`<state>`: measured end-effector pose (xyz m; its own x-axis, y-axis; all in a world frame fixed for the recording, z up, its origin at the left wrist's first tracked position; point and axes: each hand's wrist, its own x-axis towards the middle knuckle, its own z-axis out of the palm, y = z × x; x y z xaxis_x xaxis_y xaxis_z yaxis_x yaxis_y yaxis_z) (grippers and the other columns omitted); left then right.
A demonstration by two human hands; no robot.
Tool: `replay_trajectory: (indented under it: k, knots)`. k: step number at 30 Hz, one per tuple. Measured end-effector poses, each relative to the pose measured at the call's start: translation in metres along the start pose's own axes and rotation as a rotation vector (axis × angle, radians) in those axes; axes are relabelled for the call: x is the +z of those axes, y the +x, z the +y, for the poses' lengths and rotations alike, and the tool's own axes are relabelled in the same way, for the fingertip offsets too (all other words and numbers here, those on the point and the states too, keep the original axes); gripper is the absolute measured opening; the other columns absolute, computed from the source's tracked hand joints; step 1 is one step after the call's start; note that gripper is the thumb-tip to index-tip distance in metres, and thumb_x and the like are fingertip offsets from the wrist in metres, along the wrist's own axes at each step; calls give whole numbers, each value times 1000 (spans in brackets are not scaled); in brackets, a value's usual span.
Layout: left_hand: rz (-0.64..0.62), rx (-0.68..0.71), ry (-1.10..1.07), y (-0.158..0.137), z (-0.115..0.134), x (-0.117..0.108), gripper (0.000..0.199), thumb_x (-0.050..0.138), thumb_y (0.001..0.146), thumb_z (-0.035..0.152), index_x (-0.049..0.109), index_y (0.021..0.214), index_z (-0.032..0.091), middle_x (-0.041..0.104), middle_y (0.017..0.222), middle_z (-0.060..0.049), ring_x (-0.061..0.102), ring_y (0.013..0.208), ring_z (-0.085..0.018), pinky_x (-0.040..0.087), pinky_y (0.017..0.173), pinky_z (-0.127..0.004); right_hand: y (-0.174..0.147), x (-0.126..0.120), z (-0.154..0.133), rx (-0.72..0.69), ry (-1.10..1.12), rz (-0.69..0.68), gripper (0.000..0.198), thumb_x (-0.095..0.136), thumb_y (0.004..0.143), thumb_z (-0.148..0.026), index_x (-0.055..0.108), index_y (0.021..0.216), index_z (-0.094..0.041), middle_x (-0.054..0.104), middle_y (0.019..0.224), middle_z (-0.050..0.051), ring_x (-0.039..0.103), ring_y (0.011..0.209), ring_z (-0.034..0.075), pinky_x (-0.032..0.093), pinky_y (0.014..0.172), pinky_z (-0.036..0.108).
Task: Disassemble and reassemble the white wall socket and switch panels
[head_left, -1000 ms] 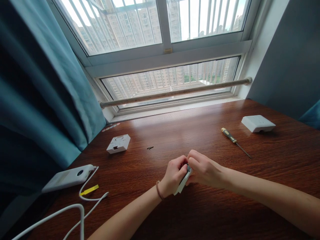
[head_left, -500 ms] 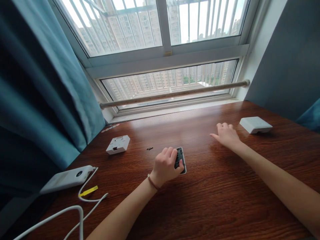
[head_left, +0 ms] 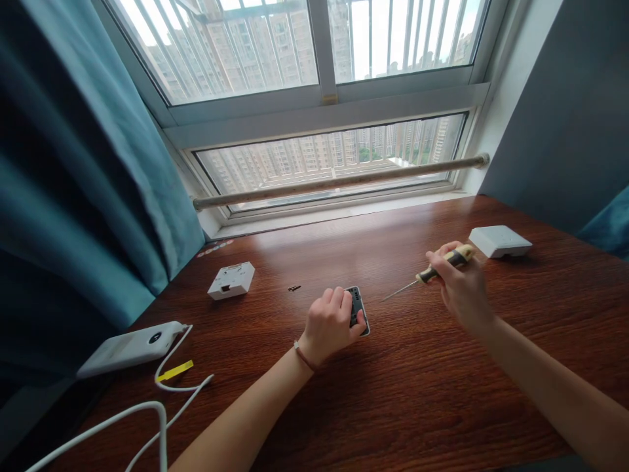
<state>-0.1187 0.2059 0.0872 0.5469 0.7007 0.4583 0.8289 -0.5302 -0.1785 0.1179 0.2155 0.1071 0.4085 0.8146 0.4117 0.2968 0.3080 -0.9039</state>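
Daylight enters through the window (head_left: pixel 314 108) ahead; the sky (head_left: pixel 380 39) is overexposed. Glare whitens the far desk (head_left: pixel 304 241). The curtain (head_left: pixel 98 164) is mostly shadowed. My right hand (head_left: pixel 464 292) shows slight blur. Wide-angle distortion stretches the edges.

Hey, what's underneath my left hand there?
Under your left hand is a device: part of its dark face and pale rim shows at the right. The hand covers the rest; its underside is hidden.

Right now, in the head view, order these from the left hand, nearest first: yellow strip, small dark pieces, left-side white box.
1. Small dark pieces, just left
2. Left-side white box, farther left
3. Yellow strip, far left
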Motion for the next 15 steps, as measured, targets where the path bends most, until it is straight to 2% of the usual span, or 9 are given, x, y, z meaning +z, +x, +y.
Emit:
replay_trajectory:
  k: [1, 2, 5, 15]
  knots:
    - [-10, -2, 3, 0, 1, 0, 20, 43, 80, 34, 53, 77, 17, 53, 76, -7, 47, 74, -21, 37, 62, -32, -15, 2, -10, -31, 87, -15, 22, 59, 77, -39, 48, 77, -20, 54, 60, -4, 57, 49, 13, 47, 46, 24]
    - [-17, -5, 4, 0, 2, -1, 20, 43, 80, 33, 53, 77, 17, 53, 76, -7, 48, 74, -21, 37, 62, -32, -28, 4, -19, -45, 84, -79, 19, 61, 76, -36, 52, 75, -19, 56, 59, -2, 60, 52, 14, 47, 47, 24]
    - [-29, -13, 13, -1, 4, 0, 20, 42, 81, 33, 53, 77, 17, 53, 76, -7, 48, 74, -22, 36, 61, -32, -54, 4, -29, -135, -47, -187, 13, 64, 74, -28, 58, 67, -18, 63, 62, 0, 59, 56, 14, 45, 52, 24]
    - [-54, 9, -5, -4, 10, 12, 20, 43, 80, 34, 53, 77, 17, 53, 76, -7, 48, 74, -21, 35, 59, -33, -58, 5, -13, -167, -170, -204, 14, 63, 74, -26, 57, 64, -18, 61, 60, 0, 55, 54, 13, 42, 53, 25]
